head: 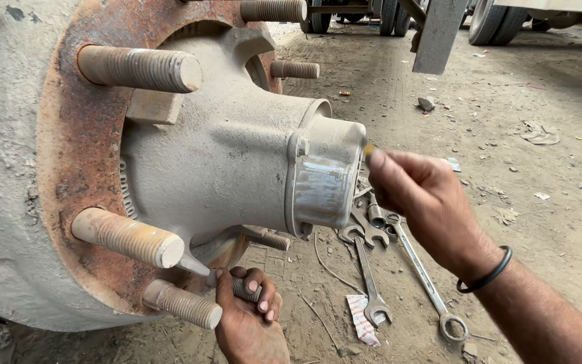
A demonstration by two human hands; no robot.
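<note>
A: What is the left hand (pixel 250 320) doing?

B: Its fingers are curled tight around a threaded stud (pixel 245 288) low on the rusty wheel hub (pixel 230 145), near the hub's bottom edge. The stud shows only a little between the fingers.

A: And the right hand (pixel 420 199)?

B: It is raised in front of the open end of the hub's grey centre barrel. Thumb and fingertips are pinched on a small yellowish piece (pixel 368 149), too blurred to tell what it is. It sits just beside the barrel's rim; I cannot tell whether it touches. A black band (pixel 486 275) circles that wrist.

A: What else is on the hub?

B: More long dusty studs stick out of the rust-coloured flange (pixel 79 135): one at the upper left, one at the lower left, one at the bottom just beside the left hand, two at the top.

A: And the ground?

B: Sandy dirt ground (pixel 547 222). Below the barrel end lie several spanners (pixel 372 269), heads bunched together under the hub, handles running toward the bottom edge of the view. A red-and-white wrapper (pixel 361 319) lies beside them. Vehicle tyres (pixel 500 20) stand along the far top edge.
</note>
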